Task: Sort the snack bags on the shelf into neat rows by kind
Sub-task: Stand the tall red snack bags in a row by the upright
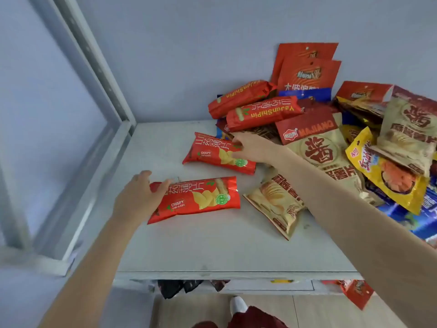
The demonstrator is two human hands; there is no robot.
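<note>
on the grey shelf point(212, 252), against the pale wall point(189, 55), a loose heap of snack bags filling the right side and the back corner; at the left a metal frame point(99, 74). counted by kind: four red yam slice bags, three beige chip bags, three red pouches point(307, 69) (two upright at the wall, one more to the right), one yellow bag point(387, 174), and some blue packs point(305, 94), mostly buried, number hard to tell. near red yam bag point(196, 200) flat on the bare part of the shelf, apart from the heap; far red yam bag point(212, 150) flat behind it, at the edge of the heap; third red yam bag point(262, 113) and fourth red yam bag point(241, 98) on top of the heap, side by side. small beige chip bag point(276, 207) just beside the near red one; big beige chip bag point(319, 150) and right beige chip bag point(406, 129) deeper in the heap, partly hidden by the right forearm crossing over them. left grip point(137, 197) relaxed and open, thumb laid on the left end of the near red yam bag, nothing clasped. right grip point(250, 147) curled on the upper right part of the far red yam bag, pinching it, somewhat blurred. under the shelf edge, dark bags point(170, 288) on a lower level and a white shoe point(237, 304) on the floor.
</note>
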